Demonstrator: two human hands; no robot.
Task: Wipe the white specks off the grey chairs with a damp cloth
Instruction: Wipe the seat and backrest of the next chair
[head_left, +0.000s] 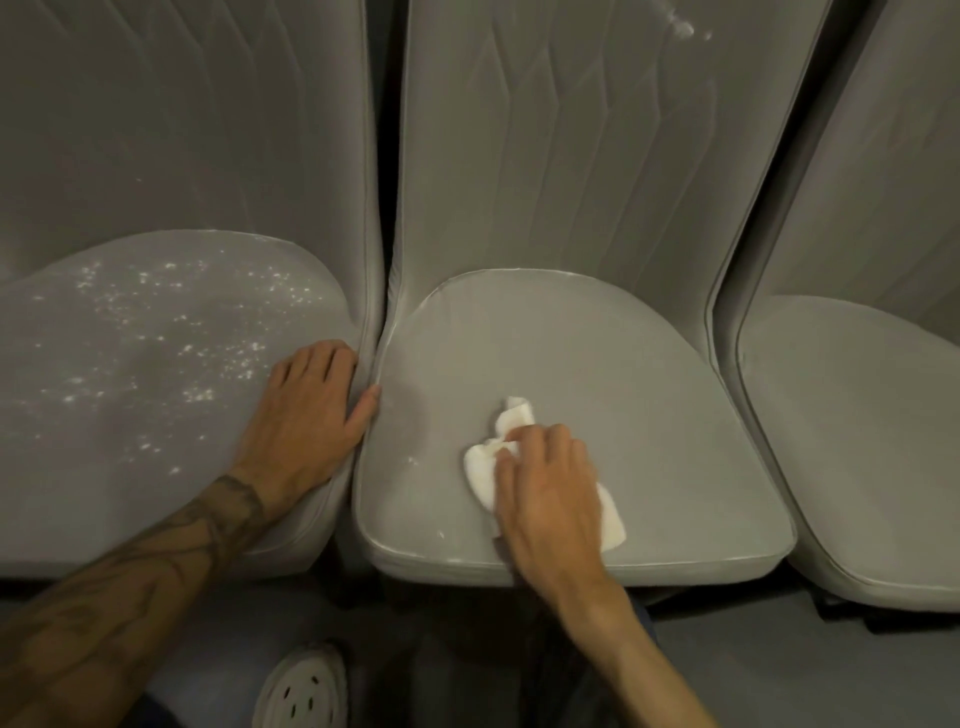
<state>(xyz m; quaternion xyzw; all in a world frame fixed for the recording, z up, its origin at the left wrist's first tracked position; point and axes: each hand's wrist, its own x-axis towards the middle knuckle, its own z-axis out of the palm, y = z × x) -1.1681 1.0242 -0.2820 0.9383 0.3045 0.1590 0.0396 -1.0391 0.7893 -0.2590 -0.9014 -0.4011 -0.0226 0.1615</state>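
Observation:
Three grey upholstered chairs stand side by side. The left chair (130, 353) has many white specks across its seat. The middle chair (597, 338) has a mostly plain seat, with faint white marks near its front left and white smears high on its backrest. My right hand (550, 483) presses a crumpled white cloth (498, 457) onto the middle seat near its front, fingers curled over it. My left hand (311, 405) rests flat on the right edge of the left chair's seat, its thumb reaching the gap between the two chairs.
A third grey chair (872, 415) stands at the right, close against the middle one. Below the seats lie a grey floor and my white perforated shoe (301, 691). The chairs nearly touch each other.

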